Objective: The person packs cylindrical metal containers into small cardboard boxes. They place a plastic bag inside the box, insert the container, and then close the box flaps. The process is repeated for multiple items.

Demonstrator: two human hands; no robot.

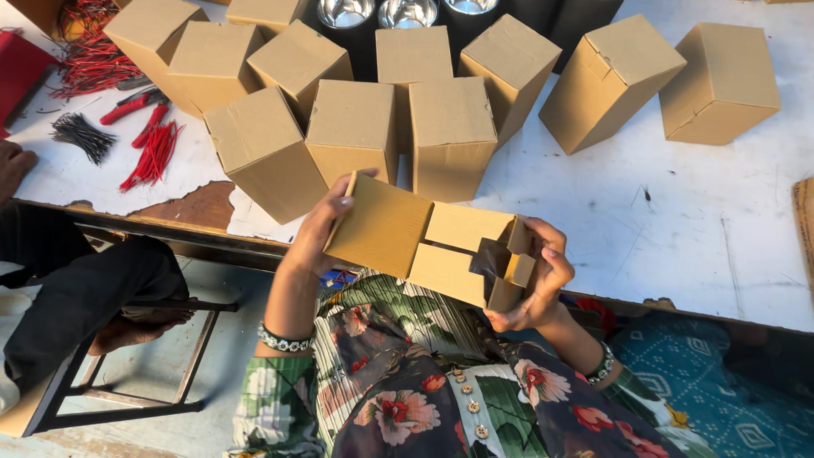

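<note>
The cardboard box (pixel 424 246), long axis running ten to four o'clock above your lap, sits clasped between your left hand (pixel 320 231) at nine and right hand (pixel 536 284), whose fingers fold the end flaps at four.

— What is the person wearing?

— A pleated top with a floral print: red and pink blossoms, cream patches and green leaves on a dark ground. A row of small round buttons runs down the front.

— And the sleeves?

— The same print, ending short of the wrists, with green and white stripes at the edge.

— Anything on the wrists?

— A beaded bracelet (pixel 285 342) of dark and pale beads by the left hand (pixel 320 227), and a similar dark band (pixel 603 365) near the right hand (pixel 540 284).
</note>
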